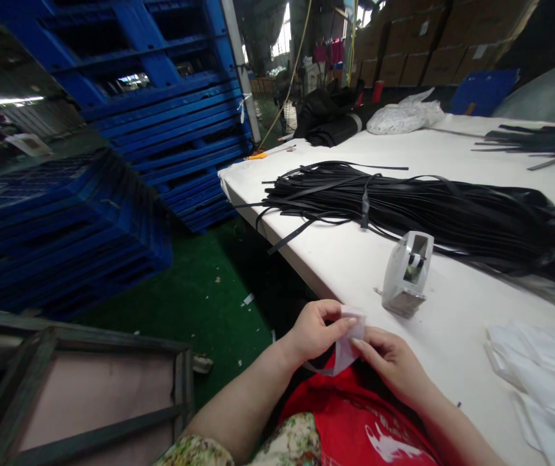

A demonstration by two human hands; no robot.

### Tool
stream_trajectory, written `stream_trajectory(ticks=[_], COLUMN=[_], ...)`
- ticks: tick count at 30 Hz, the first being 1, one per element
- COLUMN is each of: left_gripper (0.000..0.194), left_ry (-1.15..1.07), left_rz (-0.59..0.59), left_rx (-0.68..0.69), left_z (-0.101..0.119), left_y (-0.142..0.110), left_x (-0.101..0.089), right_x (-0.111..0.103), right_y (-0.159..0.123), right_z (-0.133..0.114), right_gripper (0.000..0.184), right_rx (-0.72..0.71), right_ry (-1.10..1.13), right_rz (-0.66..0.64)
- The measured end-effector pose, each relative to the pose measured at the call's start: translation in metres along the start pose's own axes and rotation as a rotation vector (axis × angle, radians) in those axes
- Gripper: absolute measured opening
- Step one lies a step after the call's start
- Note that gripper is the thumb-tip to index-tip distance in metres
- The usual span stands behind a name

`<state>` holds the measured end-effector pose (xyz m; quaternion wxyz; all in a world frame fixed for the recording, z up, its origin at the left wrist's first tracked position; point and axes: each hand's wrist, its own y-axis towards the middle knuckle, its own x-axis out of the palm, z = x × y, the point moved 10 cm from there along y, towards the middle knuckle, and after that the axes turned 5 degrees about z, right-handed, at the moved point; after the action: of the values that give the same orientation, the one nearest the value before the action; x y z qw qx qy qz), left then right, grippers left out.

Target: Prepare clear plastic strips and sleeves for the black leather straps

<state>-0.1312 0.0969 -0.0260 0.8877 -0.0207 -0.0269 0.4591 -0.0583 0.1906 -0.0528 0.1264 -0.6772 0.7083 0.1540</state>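
My left hand (317, 331) pinches a thin white piece of cloth (343, 357) between thumb and fingers, at the table's near edge. Meeting it from the other side, my right hand (390, 360) grips the same cloth, thumb pressed on it. The cloth hangs over my red apron (350, 414), its lower part curving toward my left wrist. Just beyond my hands a grey tape dispenser (406, 278) stands on the table. Behind that lies a long bundle of flat black strips (418, 204), tied with clear tape.
More white cloth pieces (544, 382) lie on the white table (336, 259) at right. Farther back are a black roll (333, 129), a clear plastic bag (403, 116) and an orange cutter (258, 156). Blue pallets (171, 123) are stacked at left, near a framed panel (103, 401).
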Motion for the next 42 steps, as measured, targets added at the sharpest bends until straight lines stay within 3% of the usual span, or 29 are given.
stream_trajectory(ticks=[4, 8, 17, 25, 28, 32, 35, 39, 42], left_gripper=[0.027, 0.028, 0.045, 0.048, 0.048, 0.05, 0.031, 0.029, 0.028], left_ry=[0.048, 0.092, -0.018, 0.033, 0.061, 0.158, 0.288, 0.38, 0.4], left_rz=[-0.007, 0.011, 0.065, 0.008, -0.002, -0.145, -0.223, -0.301, -0.351], left_rx=[-0.017, -0.055, -0.099, -0.111, -0.094, -0.042, -0.056, -0.134, -0.118], left_z=[0.007, 0.004, -0.006, -0.014, -0.014, -0.015, -0.027, -0.044, -0.042], left_y=[0.004, 0.006, 0.006, -0.002, -0.001, -0.005, -0.012, -0.02, -0.022], left_x=[-0.005, -0.007, -0.005, 0.007, 0.007, 0.024, 0.035, 0.039, 0.037], right_x=[0.01, 0.006, 0.004, -0.012, -0.026, -0.049, -0.06, -0.066, -0.065], right_y=[-0.003, -0.004, -0.005, -0.005, -0.007, -0.015, -0.019, -0.021, -0.02], right_z=[0.0, 0.001, 0.004, -0.007, -0.011, -0.011, -0.008, -0.002, -0.002], right_gripper=[0.04, 0.038, 0.03, 0.031, 0.033, 0.036, 0.034, 0.027, 0.024], right_rx=[0.025, 0.057, 0.056, 0.028, 0.018, 0.019, 0.009, 0.015, 0.017], right_ry=[0.029, 0.057, 0.12, 0.127, 0.113, 0.087, 0.081, 0.097, 0.09], right_rz=[-0.048, -0.024, 0.013, 0.112, 0.208, 0.368, 0.443, 0.452, 0.404])
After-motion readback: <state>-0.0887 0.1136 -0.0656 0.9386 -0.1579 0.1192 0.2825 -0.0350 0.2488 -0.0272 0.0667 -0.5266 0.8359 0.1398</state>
